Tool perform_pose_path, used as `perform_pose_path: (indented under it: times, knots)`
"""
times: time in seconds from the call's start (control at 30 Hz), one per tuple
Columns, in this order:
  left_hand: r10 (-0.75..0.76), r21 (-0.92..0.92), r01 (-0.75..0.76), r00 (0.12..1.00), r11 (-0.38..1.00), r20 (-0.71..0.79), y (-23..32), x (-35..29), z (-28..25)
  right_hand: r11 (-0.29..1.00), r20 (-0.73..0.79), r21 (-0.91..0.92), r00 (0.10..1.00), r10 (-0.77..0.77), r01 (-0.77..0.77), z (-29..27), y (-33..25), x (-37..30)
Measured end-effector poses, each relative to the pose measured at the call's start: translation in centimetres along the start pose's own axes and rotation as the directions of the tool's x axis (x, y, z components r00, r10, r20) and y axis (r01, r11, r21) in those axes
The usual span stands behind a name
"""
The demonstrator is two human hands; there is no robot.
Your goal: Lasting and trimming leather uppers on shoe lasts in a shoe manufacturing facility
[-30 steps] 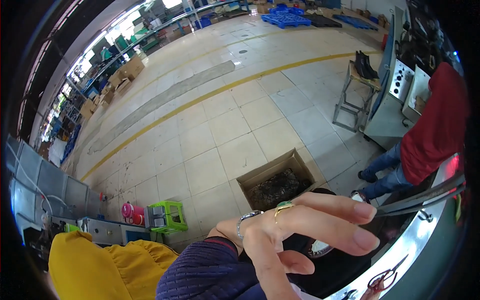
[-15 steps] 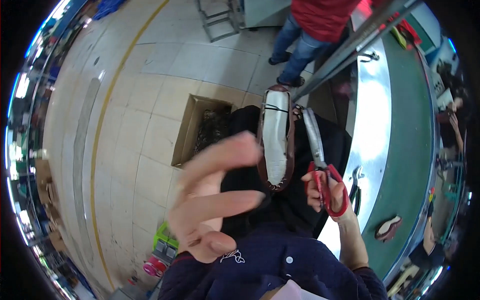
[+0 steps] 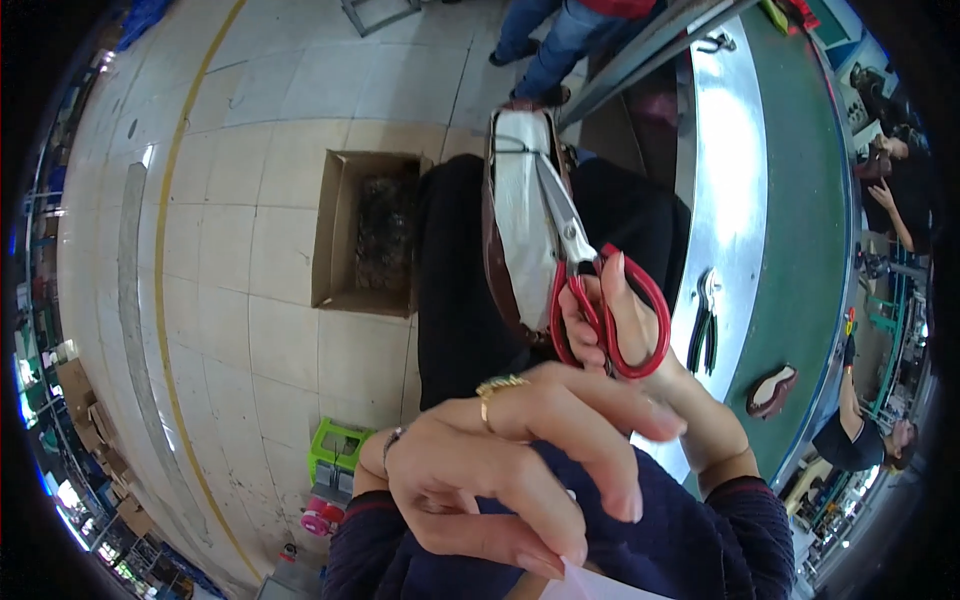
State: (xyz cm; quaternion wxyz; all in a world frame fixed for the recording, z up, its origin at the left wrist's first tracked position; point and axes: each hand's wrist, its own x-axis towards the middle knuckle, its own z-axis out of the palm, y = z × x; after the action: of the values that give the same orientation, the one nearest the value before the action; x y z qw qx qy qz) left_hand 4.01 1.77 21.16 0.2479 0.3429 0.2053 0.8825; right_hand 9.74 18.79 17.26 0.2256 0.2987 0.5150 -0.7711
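A brown shoe upper (image 3: 492, 250) lies sole up across my lap, its long white underside (image 3: 520, 200) crossed near the far end by a dark cord. My right hand (image 3: 625, 325) grips scissors (image 3: 572, 232) by their red loops. The scissor blades reach over the white underside towards the cord; contact with it is unclear. Close in front of my chest is my left hand (image 3: 510, 470), its fingers bent. Its thumb and a fingertip pinch the tip of a pale, thin material (image 3: 595, 585) at the lower edge.
An open cardboard box (image 3: 330, 235) with dark contents stands on the floor at left. Pliers with dark green handles (image 3: 707, 320) lie on the metal ledge (image 3: 735, 180). A second shoe (image 3: 772, 390) rests on the green belt (image 3: 805, 250). Another person's legs (image 3: 550, 50) are ahead.
My left hand has come back from beside the shoe to my chest and pinched the pale material. My right hand has brought the scissors left, over the shoe. The view has shifted.
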Motion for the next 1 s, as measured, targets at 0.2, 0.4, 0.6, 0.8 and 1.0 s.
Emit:
perform_pose_path:
  times: [0.2, 0.4, 0.6, 0.8, 1.0]
  knots:
    - [0.165, 0.602, 0.116, 0.905, 0.790, -0.391, 0.1, 0.5, -2.6, 0.994, 0.035, -0.046, 0.995, -0.097, 0.098, -1.2, 1.8, 0.7]
    - [0.229, 0.902, 0.376, 0.878, 0.210, -0.420, -5.4, 1.3, -11.5, 0.945, 0.028, -0.068, 0.947, -0.320, 0.321, -1.8, 4.4, -1.6]
    - [0.157, 0.893, 0.145, 0.984, -0.426, -0.085, -8.0, 3.0, -13.3, 0.748, -0.435, -0.565, 0.644, -0.629, 0.348, -10.0, 3.2, -3.2]
    - [0.391, 0.976, 0.216, 0.900, -0.020, -0.192, -7.4, 3.0, -12.6, 0.540, -0.669, -0.742, 0.371, -0.645, -0.398, -18.7, 3.0, -2.5]
    - [0.707, 0.999, 0.052, 0.706, 0.003, -0.039, -2.4, 3.8, -7.7, 0.481, -0.666, -0.727, 0.331, -0.669, -0.490, -27.0, 3.7, 0.8]
